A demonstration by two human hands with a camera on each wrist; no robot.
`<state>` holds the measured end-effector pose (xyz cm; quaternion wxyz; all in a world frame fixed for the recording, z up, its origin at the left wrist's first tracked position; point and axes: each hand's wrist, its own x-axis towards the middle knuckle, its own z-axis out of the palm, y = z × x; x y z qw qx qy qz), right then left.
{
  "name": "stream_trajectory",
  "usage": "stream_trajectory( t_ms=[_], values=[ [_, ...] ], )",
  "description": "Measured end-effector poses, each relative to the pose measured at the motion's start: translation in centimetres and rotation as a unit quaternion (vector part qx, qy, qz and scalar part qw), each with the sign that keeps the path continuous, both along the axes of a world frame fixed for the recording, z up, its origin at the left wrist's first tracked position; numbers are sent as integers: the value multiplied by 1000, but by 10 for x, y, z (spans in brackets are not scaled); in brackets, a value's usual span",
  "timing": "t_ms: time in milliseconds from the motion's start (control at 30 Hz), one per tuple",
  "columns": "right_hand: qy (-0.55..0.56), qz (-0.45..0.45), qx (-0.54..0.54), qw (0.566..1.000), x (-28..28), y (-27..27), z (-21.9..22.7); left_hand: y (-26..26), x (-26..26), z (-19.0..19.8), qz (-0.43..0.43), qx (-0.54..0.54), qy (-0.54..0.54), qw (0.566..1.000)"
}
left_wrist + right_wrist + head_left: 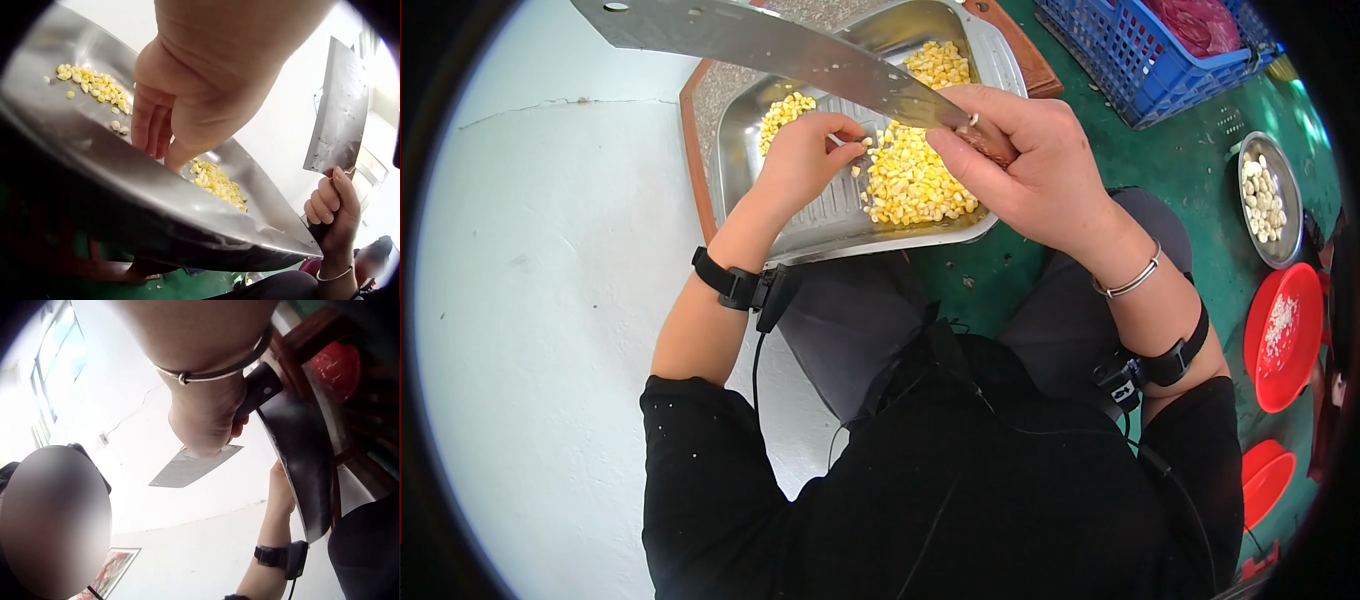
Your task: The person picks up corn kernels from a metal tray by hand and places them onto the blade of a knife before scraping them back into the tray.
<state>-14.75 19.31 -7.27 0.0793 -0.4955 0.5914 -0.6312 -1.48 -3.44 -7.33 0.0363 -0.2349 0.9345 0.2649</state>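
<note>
A wide-bladed cleaver (800, 55) is raised over a metal tray (830, 240); my right hand (1040, 165) grips it by the handle (259, 394). Cut yellow corn kernels (915, 180) form a large heap on the tray's right side. A smaller heap of corn kernels (94, 85) lies at its far left. Between the heaps, my left hand (805, 160) reaches down to the ridged tray bottom, thumb and fingertips drawn together at a pale corn kernel. A few loose kernels (119, 127) lie beside these fingers.
The tray rests on a wood-edged stand (698, 150) in front of my knees. To the right are a blue crate (1150, 75), a metal bowl of pale pieces (1285, 250), and a red basin (1275, 375). A white wall (550, 250) stands at the left.
</note>
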Motion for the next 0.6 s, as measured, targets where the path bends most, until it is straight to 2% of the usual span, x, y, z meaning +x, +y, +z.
stream_trajectory(
  t_ms=[200, 267, 300, 367, 400, 467, 600],
  values=[
    [-14, -4, -8, 1000, 0, 0, 0, 8, -10, 6, -87, -95, -36, 991],
    [-14, -3, 5, 1000, -1, 1, 0, 11, -10, 8, -53, -27, -29, 998],
    [-14, -2, 18, 1000, -1, 1, 1, 13, -9, 11, -54, -27, -29, 998],
    [-8, -6, 2, 1000, -1, -1, -1, 17, -10, 22, 74, 122, -1, 990],
    [-2, -9, -15, 1000, -1, -1, -1, 19, -10, 28, 74, 122, -1, 990],
    [-7, -7, 3, 1000, -1, 0, -2, 24, -8, 41, 117, 311, 104, 938],
    [-11, -9, 0, 1000, 1, -2, -3, 35, -4, 53, 124, 332, 138, 925]
  ],
)
